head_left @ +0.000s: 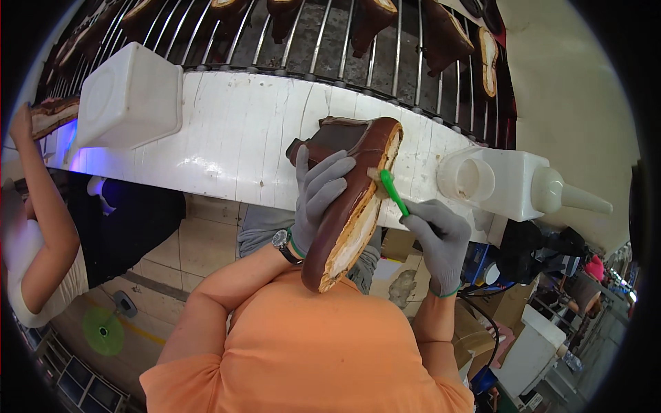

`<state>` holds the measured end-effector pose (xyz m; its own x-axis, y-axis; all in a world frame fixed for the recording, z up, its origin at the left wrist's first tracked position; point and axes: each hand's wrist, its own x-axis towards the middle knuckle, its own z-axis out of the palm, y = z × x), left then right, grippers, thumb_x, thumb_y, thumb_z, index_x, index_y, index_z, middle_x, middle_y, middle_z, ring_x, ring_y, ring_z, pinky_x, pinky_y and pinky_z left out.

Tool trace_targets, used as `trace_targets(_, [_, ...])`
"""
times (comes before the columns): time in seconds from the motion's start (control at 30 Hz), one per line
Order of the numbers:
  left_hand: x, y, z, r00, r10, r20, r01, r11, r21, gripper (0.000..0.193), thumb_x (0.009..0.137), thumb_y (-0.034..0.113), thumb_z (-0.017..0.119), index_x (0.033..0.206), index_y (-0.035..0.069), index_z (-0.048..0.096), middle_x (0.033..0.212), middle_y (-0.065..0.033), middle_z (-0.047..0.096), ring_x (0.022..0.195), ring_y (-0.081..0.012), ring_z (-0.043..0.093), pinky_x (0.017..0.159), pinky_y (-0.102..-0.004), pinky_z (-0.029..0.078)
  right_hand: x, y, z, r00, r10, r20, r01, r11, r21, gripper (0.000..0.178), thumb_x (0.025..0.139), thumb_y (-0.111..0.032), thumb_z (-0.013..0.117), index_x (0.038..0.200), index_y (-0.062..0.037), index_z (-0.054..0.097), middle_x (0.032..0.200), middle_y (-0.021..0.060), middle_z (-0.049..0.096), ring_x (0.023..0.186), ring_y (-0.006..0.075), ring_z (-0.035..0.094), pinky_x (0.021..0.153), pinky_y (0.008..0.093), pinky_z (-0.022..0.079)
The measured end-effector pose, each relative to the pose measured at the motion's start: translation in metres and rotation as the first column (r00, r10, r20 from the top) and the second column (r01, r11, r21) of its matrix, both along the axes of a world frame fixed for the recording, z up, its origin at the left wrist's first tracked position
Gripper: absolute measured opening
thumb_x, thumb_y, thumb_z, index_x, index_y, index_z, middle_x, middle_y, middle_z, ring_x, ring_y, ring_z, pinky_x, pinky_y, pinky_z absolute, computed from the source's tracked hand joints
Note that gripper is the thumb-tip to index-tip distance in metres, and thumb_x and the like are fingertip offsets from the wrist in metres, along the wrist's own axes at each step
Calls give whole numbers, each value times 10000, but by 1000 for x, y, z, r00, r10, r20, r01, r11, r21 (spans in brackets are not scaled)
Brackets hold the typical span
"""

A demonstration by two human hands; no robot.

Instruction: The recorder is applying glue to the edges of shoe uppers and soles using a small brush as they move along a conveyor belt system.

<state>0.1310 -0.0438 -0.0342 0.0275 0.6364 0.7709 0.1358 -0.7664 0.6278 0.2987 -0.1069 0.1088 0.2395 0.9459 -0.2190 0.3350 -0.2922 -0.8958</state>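
A dark brown leather boot without an outsole lies tilted over the near edge of the white table, its pale underside turned to the right. My left hand, in a grey glove, grips the boot's shaft side with the fingers spread over the leather. In my gloved right hand is a small brush with a green handle. The brush's head touches the rim of the boot's underside around its middle. Bristle detail is too small to make out.
A round translucent cup stands right of the boot, beside a white bottle with a long nozzle. At the left is a white square container. Beyond the table, a roller conveyor carries several boots. A co-worker's arm reaches in at far left.
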Motion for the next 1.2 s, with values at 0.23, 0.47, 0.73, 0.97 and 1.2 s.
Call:
trace_targets(0.23, [-13,5,19,994,-88,-71,83,994,-68,489,877,168,685,1283,112,418,1355,-151,549,1254,-340,550,1169,-639,112,-11,-12,24,963,174,208,-201,972,118,270,743,-34,781,1012,-53,766,781,69,683,614,131,605,546,239,443])
trace_targets(0.47, [-20,13,31,990,-125,-66,121,990,-70,534,847,174,729,1288,119,433,1353,-144,556,1233,-316,565,1164,-628,121,-26,-22,38,765,363,532,-564,777,280,377,709,-106,799,1082,-131,750,795,32,663,584,186,589,516,286,460])
trace_targets(0.73, [-27,16,39,978,-170,-120,158,981,-110,598,832,166,746,1332,107,425,1343,-145,566,1237,-315,561,1154,-591,190,-31,-10,29,896,72,439,-245,904,350,289,748,-20,778,1035,-44,748,818,85,692,606,193,614,561,275,485])
trace_targets(0.97, [-27,30,48,957,-228,-180,188,958,-215,683,827,226,779,1401,45,456,1355,-149,517,1210,-295,515,1010,-426,426,-33,-5,27,975,18,220,-79,958,274,254,752,-18,769,1006,-28,754,781,58,678,570,138,575,525,248,432])
trace_targets(1.2, [-16,23,64,871,-327,367,492,601,-630,716,764,218,790,1381,47,471,1332,-129,519,1222,-307,483,1043,-414,368,-40,-26,36,994,103,44,-111,963,244,270,775,22,727,1042,-10,751,766,82,683,617,113,594,573,237,452])
